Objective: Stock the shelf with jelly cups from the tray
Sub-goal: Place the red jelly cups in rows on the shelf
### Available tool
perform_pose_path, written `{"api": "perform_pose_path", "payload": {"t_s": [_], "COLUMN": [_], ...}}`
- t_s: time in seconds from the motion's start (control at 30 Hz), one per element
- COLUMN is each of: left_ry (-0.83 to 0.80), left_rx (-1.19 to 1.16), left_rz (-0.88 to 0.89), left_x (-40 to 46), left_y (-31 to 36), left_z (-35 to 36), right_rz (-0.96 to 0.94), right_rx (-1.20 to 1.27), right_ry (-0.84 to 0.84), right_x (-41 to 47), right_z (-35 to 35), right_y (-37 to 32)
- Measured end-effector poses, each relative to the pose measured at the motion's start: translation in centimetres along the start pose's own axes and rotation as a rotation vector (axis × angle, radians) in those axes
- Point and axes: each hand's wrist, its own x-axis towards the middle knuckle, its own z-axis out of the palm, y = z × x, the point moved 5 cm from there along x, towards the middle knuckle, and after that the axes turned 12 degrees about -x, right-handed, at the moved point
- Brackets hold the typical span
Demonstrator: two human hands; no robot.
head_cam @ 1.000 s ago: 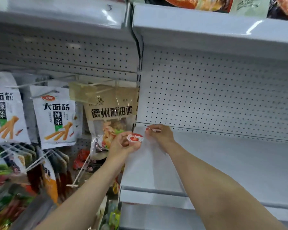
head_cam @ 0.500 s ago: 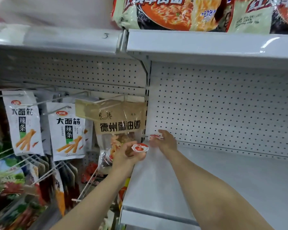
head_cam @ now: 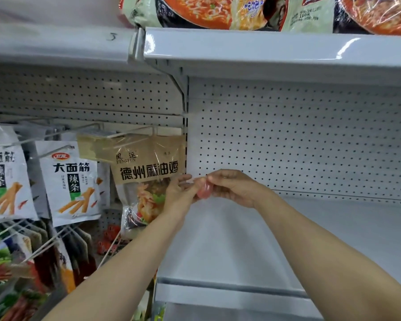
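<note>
Hands now together at the shelf (head_cam: 229,246) back corner, left hand (head_cam: 180,193) and right hand (head_cam: 234,187) both pinching one pink jelly cup (head_cam: 204,189).

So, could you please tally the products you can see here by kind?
Pink jelly cup, held between the hands: 1
White spicy-strip snack bags on hooks: 2
Brown chicken bag on a hook: 1
Instant noodle packs on the top shelf: at least 2, cropped
Total: at least 6
</note>
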Motion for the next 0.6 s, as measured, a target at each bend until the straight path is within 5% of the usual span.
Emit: {"api": "perform_pose_path", "payload": {"t_s": [0.17, 0.43, 0.6], "left_ry": [-0.039, -0.304, -0.359], "left_rx": [0.119, 0.954, 1.016], "left_rz": [0.097, 0.024, 0.008], "left_x": [0.7, 3.7, 3.6], "left_y": [0.0, -3.6, -4.6], "left_z": [1.0, 1.0, 1.0], "right_rz": [-0.013, -0.056, -0.006], "right_rx": [-0.024, -0.260, -0.354], "right_ry": [0.096, 0.533, 0.595], "right_x": [0.0, 1.5, 2.7], "right_z": [-1.4, -4.9, -5.1], "right_y": [-0.3, 1.7, 3.6]}}
